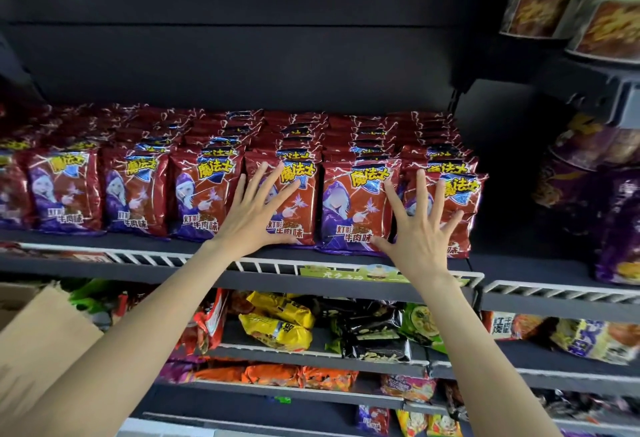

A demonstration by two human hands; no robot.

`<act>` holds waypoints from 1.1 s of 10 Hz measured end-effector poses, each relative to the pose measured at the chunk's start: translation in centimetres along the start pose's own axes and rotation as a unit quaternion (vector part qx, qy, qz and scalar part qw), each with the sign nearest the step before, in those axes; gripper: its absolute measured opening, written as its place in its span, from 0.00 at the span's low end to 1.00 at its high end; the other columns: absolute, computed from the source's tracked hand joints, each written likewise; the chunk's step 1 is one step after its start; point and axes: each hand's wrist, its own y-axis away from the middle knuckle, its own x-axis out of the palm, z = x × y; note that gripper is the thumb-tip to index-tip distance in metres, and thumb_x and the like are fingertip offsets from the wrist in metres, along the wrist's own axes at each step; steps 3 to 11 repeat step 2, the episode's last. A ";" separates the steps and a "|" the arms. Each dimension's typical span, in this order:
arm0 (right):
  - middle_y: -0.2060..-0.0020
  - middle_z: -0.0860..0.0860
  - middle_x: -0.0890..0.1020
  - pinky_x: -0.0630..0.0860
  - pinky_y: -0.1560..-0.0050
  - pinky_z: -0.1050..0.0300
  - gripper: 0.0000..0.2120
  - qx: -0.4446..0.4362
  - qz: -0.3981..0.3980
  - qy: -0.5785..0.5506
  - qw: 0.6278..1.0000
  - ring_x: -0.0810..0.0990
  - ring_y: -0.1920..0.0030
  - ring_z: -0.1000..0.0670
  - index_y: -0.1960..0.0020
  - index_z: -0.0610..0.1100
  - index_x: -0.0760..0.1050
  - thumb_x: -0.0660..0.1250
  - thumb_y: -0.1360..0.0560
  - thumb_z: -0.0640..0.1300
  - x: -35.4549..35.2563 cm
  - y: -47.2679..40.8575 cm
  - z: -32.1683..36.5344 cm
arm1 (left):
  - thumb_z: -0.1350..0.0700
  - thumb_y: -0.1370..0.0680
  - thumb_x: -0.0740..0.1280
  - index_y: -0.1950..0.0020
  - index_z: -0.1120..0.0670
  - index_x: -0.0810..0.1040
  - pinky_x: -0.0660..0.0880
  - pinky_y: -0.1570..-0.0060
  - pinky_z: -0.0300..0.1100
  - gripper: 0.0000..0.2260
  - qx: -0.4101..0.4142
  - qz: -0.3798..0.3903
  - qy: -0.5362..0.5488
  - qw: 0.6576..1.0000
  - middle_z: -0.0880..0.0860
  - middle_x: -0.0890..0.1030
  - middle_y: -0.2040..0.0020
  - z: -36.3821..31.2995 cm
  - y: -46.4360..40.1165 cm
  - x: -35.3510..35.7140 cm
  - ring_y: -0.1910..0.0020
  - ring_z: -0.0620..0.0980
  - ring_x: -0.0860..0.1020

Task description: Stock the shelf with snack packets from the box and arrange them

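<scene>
Several rows of red and purple snack packets [349,208] stand upright on the dark shelf [346,284], filling it from the left edge to its right end. My left hand [254,213] lies flat with fingers spread against the front packet [298,204] of a middle row. Flat and spread too, my right hand [420,229] rests against the front packet [460,201] of the rightmost row. Neither hand grips anything. A brown cardboard box [38,329] shows at the lower left, partly hidden by my left arm.
A white wire guard [266,267] runs along the shelf's front edge. Lower shelves hold yellow packets [277,326], black and green ones [377,332] and orange ones [298,376]. Purple bags [595,201] fill the neighbouring bay at right, with green-lidded cups [568,0] above.
</scene>
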 end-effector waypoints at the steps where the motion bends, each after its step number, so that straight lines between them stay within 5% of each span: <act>1: 0.23 0.43 0.43 0.50 0.34 0.25 0.48 -0.010 -0.030 -0.001 0.999 0.41 0.25 0.35 0.23 0.56 0.47 0.70 0.33 0.65 -0.1 0.4 0.0 | 0.26 0.34 0.59 0.23 0.43 0.42 0.41 0.30 0.58 0.46 0.004 -0.010 0.008 1.000 0.50 0.38 0.23 -0.3 0.4 -0.8 0.25 0.54 0.39; 2: 0.23 0.42 0.50 0.52 0.33 0.25 0.39 -0.040 -0.097 -0.037 0.994 0.47 0.25 0.36 0.25 0.52 0.59 0.70 0.31 0.60 -0.3 0.6 0.6 | 0.33 0.30 0.63 0.23 0.45 0.51 0.44 0.29 0.57 0.40 -0.018 -0.061 0.026 0.998 0.54 0.49 0.23 -0.5 1.0 -1.5 0.24 0.56 0.46; 11: 0.23 0.42 0.50 0.52 0.33 0.25 0.39 -0.040 -0.097 -0.037 0.994 0.47 0.25 0.36 0.25 0.52 0.59 0.70 0.31 0.60 -0.3 0.6 0.6 | 0.33 0.30 0.63 0.23 0.45 0.51 0.44 0.29 0.57 0.40 -0.018 -0.061 0.026 0.998 0.54 0.49 0.23 -0.5 1.0 -1.5 0.24 0.56 0.46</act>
